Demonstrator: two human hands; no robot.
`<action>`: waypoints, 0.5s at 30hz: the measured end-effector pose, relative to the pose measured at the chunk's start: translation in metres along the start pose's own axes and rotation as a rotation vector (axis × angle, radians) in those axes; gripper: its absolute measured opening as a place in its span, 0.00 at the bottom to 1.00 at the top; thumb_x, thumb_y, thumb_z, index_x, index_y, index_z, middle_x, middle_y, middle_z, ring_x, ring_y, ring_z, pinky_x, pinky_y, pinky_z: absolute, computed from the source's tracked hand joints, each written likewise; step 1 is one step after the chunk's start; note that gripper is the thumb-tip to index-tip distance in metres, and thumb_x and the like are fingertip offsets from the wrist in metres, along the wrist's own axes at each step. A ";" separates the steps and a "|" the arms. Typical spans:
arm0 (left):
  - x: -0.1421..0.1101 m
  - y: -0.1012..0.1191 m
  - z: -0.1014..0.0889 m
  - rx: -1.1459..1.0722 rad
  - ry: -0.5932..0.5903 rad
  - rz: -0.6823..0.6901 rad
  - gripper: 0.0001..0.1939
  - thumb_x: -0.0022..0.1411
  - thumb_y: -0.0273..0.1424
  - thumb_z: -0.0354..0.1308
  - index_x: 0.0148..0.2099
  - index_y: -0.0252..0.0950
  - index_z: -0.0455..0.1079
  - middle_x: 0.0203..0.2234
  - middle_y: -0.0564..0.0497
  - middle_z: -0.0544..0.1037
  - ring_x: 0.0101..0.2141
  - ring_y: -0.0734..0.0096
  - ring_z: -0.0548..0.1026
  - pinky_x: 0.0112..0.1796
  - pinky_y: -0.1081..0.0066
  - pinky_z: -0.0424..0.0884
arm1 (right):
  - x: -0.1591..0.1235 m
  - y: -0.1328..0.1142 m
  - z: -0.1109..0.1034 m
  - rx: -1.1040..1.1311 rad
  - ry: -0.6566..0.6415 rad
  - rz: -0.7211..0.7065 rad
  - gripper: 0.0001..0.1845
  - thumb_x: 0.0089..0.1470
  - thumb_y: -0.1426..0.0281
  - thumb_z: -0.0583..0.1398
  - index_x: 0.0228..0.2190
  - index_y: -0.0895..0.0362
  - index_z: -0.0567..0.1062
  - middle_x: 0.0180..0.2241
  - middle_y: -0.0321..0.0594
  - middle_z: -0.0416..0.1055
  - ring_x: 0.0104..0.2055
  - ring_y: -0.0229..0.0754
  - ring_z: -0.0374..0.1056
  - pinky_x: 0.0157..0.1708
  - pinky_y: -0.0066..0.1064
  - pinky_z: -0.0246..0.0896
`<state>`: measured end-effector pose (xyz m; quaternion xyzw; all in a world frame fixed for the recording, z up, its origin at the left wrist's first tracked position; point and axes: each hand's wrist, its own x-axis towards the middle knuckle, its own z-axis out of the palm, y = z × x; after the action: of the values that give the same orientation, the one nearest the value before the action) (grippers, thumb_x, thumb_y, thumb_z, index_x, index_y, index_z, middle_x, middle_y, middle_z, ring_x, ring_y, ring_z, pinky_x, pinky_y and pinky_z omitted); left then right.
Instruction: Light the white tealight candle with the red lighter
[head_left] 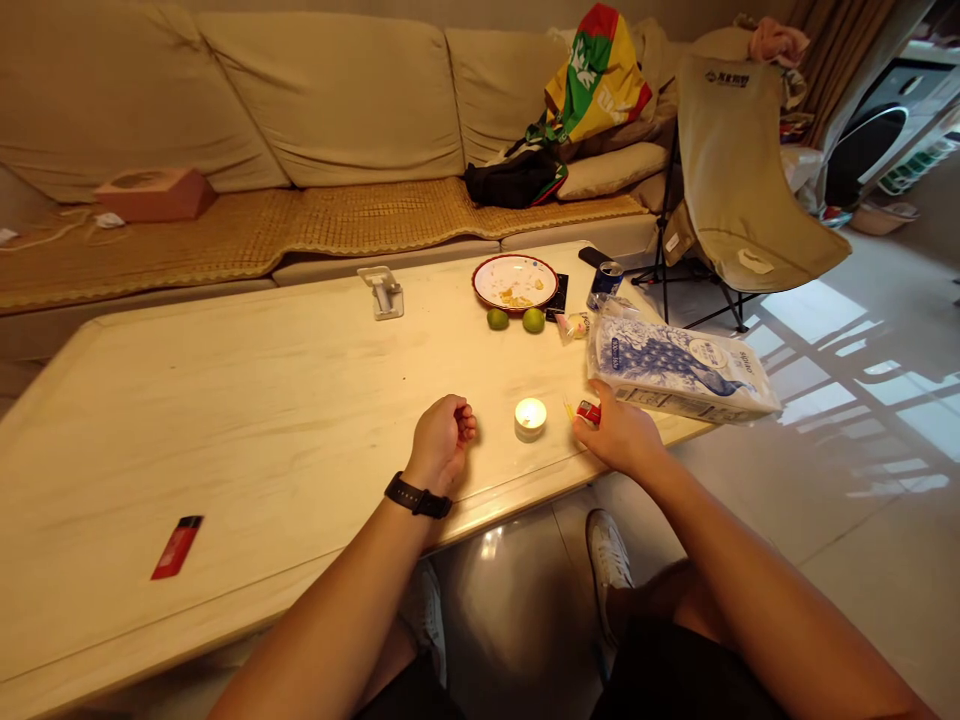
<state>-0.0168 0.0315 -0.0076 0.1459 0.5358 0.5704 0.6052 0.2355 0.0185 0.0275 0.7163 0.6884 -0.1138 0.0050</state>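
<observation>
Forearms (330,620) over pale table (262,430), left hand (440,445) closed, right hand (619,430) gripping red lighter (589,412), beige sofa (337,100) behind

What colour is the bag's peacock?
The peacock is dark blue, best seen in the head view.
</observation>
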 end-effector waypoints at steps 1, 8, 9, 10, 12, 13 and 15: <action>0.000 0.000 0.000 0.000 -0.003 0.002 0.06 0.49 0.26 0.58 0.25 0.36 0.62 0.19 0.55 0.67 0.18 0.79 0.64 0.17 0.76 0.60 | 0.000 -0.001 -0.001 -0.001 -0.006 0.000 0.39 0.58 0.54 0.56 0.65 0.57 0.55 0.44 0.49 0.78 0.45 0.53 0.74 0.43 0.37 0.62; -0.002 0.001 0.001 0.013 0.003 -0.019 0.05 0.50 0.27 0.58 0.27 0.35 0.63 0.20 0.54 0.67 0.19 0.79 0.65 0.17 0.77 0.60 | -0.005 -0.005 -0.002 0.010 0.013 -0.063 0.37 0.59 0.54 0.55 0.65 0.57 0.56 0.41 0.49 0.78 0.45 0.56 0.74 0.41 0.38 0.61; -0.002 0.002 0.001 0.015 0.004 -0.018 0.05 0.50 0.27 0.58 0.27 0.35 0.63 0.20 0.54 0.67 0.19 0.79 0.65 0.17 0.77 0.60 | -0.005 -0.006 -0.002 0.015 0.017 -0.070 0.37 0.59 0.54 0.54 0.65 0.57 0.56 0.41 0.49 0.79 0.45 0.56 0.74 0.41 0.38 0.61; -0.003 0.002 0.002 0.015 0.002 -0.016 0.05 0.51 0.26 0.57 0.27 0.35 0.63 0.20 0.54 0.67 0.19 0.79 0.65 0.17 0.77 0.61 | -0.006 -0.007 -0.002 0.022 0.019 -0.074 0.38 0.59 0.52 0.54 0.64 0.57 0.56 0.42 0.49 0.79 0.45 0.56 0.74 0.41 0.38 0.61; -0.004 0.002 0.002 0.016 -0.004 -0.010 0.05 0.51 0.26 0.57 0.27 0.35 0.63 0.20 0.54 0.66 0.19 0.79 0.65 0.17 0.77 0.60 | -0.008 -0.011 -0.001 0.036 0.016 -0.084 0.40 0.59 0.48 0.54 0.64 0.57 0.56 0.42 0.49 0.78 0.45 0.56 0.74 0.41 0.38 0.61; -0.004 0.002 0.002 0.017 -0.008 -0.009 0.05 0.51 0.26 0.57 0.27 0.35 0.63 0.20 0.55 0.66 0.19 0.79 0.65 0.17 0.77 0.60 | -0.009 -0.015 -0.001 0.041 0.012 -0.091 0.41 0.59 0.46 0.53 0.64 0.56 0.56 0.42 0.49 0.78 0.45 0.56 0.74 0.42 0.38 0.61; -0.004 0.001 0.002 0.019 -0.011 -0.011 0.05 0.51 0.26 0.57 0.27 0.35 0.63 0.20 0.55 0.66 0.19 0.79 0.65 0.17 0.77 0.60 | -0.011 -0.022 -0.001 0.041 -0.005 -0.108 0.41 0.60 0.45 0.53 0.64 0.56 0.56 0.42 0.49 0.78 0.45 0.56 0.74 0.41 0.38 0.61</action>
<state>-0.0148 0.0298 -0.0043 0.1520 0.5387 0.5609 0.6099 0.2132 0.0085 0.0335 0.6777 0.7236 -0.1297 -0.0143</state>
